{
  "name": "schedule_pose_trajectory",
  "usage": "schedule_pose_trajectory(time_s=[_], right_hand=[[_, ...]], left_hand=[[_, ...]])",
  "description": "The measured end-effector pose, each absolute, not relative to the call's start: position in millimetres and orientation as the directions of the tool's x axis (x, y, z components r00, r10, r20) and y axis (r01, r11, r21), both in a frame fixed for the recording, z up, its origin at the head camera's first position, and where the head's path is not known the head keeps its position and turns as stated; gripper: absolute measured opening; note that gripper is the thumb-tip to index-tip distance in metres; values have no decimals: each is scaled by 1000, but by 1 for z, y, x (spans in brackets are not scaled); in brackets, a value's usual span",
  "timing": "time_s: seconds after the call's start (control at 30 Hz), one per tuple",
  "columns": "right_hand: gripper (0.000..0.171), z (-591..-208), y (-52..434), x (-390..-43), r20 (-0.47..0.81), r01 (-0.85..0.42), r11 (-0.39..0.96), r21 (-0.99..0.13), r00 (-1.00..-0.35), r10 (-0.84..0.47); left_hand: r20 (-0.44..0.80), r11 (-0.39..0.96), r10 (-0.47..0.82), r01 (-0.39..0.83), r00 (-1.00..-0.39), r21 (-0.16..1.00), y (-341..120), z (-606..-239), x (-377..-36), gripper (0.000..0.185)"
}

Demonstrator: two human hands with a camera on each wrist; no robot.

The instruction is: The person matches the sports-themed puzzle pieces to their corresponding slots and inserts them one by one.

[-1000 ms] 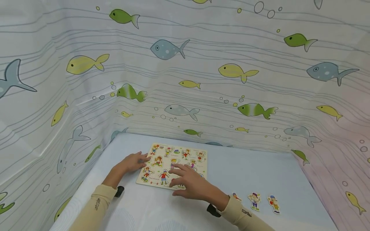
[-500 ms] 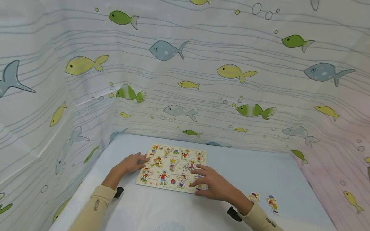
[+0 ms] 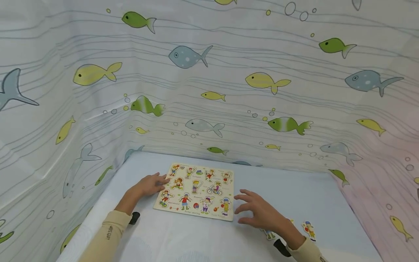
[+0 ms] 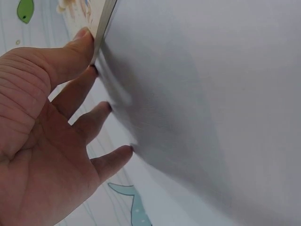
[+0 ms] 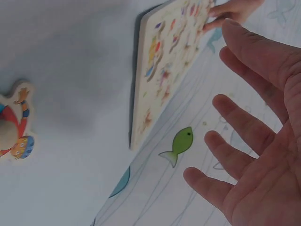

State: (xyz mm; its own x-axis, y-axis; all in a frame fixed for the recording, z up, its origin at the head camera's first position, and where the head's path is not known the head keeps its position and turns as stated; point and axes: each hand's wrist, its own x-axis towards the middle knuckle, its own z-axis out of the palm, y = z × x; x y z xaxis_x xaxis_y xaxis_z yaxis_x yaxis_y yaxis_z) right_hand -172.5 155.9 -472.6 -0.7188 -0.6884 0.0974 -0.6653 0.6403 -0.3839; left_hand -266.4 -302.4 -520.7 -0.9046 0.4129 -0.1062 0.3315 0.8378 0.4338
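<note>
A pale puzzle board (image 3: 209, 214) printed with sports figures lies flat on the table, a little left of centre. My left hand (image 3: 152, 184) rests at its left edge. In the left wrist view the left thumb (image 4: 80, 47) touches the board's edge, the other fingers spread below it. Just off the board's right edge is my right hand (image 3: 262, 214), fingers parted and bent a little, holding nothing. Under the right wrist a figure-shaped puzzle piece (image 3: 269, 234) shows in part. Another puzzle piece (image 3: 308, 230), with a blue cap, lies farther right.
The table (image 3: 288, 189) has a pale blue-white cover. Fish-print curtain (image 3: 229, 120) stands behind it and along both sides. In the right wrist view a puzzle piece (image 5: 16, 125) lies apart from the board.
My right hand has moved right, from over the board to beside it, uncovering the figures on its right half. The left hand has stayed at the left edge.
</note>
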Motion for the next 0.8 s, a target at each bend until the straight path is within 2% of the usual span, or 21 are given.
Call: schedule_pose_trajectory(time_s=[0.23,0.8], right_hand=[[21,-475,170,-169,106,-646,660,-384,-741,-663],[20,-478,206,-169,50,-650,650,-394,-721,-691]], left_hand=[[-116,841,407,322,-906,435,-303,-521,-265,40],[-107,844,410,332,-906,421,-302,-520,-265,41]])
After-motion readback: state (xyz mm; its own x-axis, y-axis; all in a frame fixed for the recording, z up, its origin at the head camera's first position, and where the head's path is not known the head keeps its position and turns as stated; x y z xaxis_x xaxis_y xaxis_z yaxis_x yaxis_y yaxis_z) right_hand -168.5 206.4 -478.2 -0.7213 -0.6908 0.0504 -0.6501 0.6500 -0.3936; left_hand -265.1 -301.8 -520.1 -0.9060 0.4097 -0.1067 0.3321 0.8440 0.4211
